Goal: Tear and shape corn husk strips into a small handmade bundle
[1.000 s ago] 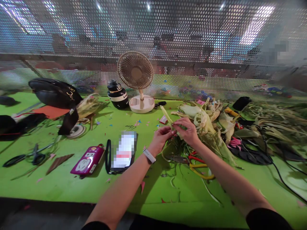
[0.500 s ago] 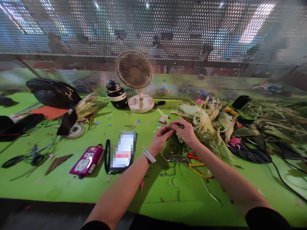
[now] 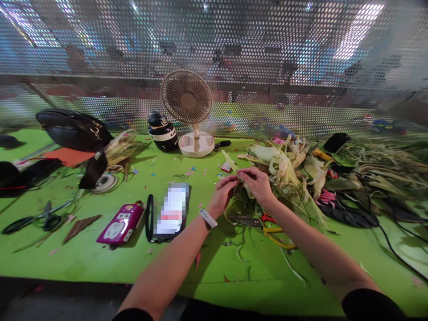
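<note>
fan [image 3: 187, 97] behind phone [image 3: 172, 209] — husks [image 3: 287, 167] right

Both hands [image 3: 242, 187] pinched together (arms outstretched).

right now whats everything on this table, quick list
table: one, bright green, under everything
husk strip: one, pale green, pinched between both hands
husk pile: one, pale green, behind the hands
fan: one, beige, back centre
bottle: one, black and white, left of fan
phone: one, centre
power strip: one, magenta, left of phone
bag: one, black, back left
scissors: one, black, far left
left hand: watch on wrist
right hand: fingers on strip
</note>
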Motion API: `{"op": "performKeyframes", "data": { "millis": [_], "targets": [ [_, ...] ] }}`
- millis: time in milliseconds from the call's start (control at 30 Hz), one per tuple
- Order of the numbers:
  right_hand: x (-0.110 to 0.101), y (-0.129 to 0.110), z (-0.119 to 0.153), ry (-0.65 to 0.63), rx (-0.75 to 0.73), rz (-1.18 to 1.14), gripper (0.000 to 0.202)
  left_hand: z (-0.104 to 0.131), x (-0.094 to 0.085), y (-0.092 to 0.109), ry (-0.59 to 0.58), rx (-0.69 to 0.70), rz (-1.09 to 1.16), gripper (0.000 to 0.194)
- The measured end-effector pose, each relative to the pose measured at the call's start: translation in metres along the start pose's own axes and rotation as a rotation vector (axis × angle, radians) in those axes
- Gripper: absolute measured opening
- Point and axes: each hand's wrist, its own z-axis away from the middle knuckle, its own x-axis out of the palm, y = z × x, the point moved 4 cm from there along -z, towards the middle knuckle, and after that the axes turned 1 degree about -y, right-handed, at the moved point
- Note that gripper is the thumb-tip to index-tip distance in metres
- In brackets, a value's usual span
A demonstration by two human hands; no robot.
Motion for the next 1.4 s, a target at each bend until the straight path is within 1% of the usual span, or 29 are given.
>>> {"op": "performKeyframes", "data": {
  "millis": [133,233,367,467,567,633,733,833,967,1067,1133,1233,1333,1400],
  "targets": [
    [0.0,0.001,0.001,0.012,0.016,-0.001,0.015,0.001,0.001,0.001,-0.003,-0.014,-0.019,0.021],
    [0.0,0.002,0.001,0.006,0.0,0.012,0.014,0.001,0.0,0.002,0.011,0.001,-0.036,0.021],
    [-0.001,-0.003,0.001,0.027,-0.11,0.045,0.01,0.001,0.001,0.003,0.007,0.017,0.006,0.016],
    [-0.003,-0.009,0.003,0.068,-0.195,0.077,0.009,0.002,0.002,0.004,0.007,0.022,0.026,0.022],
    [-0.004,-0.014,0.005,0.051,-0.223,0.113,0.013,0.003,0.002,0.005,0.012,0.014,0.016,0.029],
    [-0.003,-0.018,0.007,0.024,-0.26,0.193,0.015,0.003,0.001,0.006,0.022,0.035,-0.009,0.03],
    [-0.003,-0.026,0.008,0.033,-0.362,0.409,0.015,0.003,-0.001,0.009,0.041,0.101,-0.085,0.027],
    [-0.001,-0.032,0.007,0.017,-0.41,0.582,0.014,0.002,-0.001,0.01,0.024,0.146,-0.177,0.024],
    [0.001,-0.033,0.005,-0.059,-0.353,0.667,0.022,0.002,-0.001,0.01,0.03,0.203,-0.219,0.026],
    [0.003,-0.03,0.006,-0.13,-0.314,0.654,0.018,0.001,-0.001,0.009,0.016,0.203,-0.221,0.024],
    [0.003,-0.028,0.006,-0.127,-0.306,0.618,0.016,0.001,-0.002,0.009,0.015,0.193,-0.194,0.024],
    [-0.001,-0.022,0.003,-0.06,-0.211,0.468,0.015,0.001,-0.003,0.009,0.041,0.165,-0.166,0.026],
    [-0.004,-0.014,-0.001,-0.02,-0.026,0.229,0.019,0.0,-0.003,0.01,0.066,0.134,-0.119,0.028],
    [-0.004,-0.01,-0.003,-0.03,0.083,0.102,0.021,0.0,-0.002,0.01,0.072,0.122,-0.084,0.028]
  ]
}}
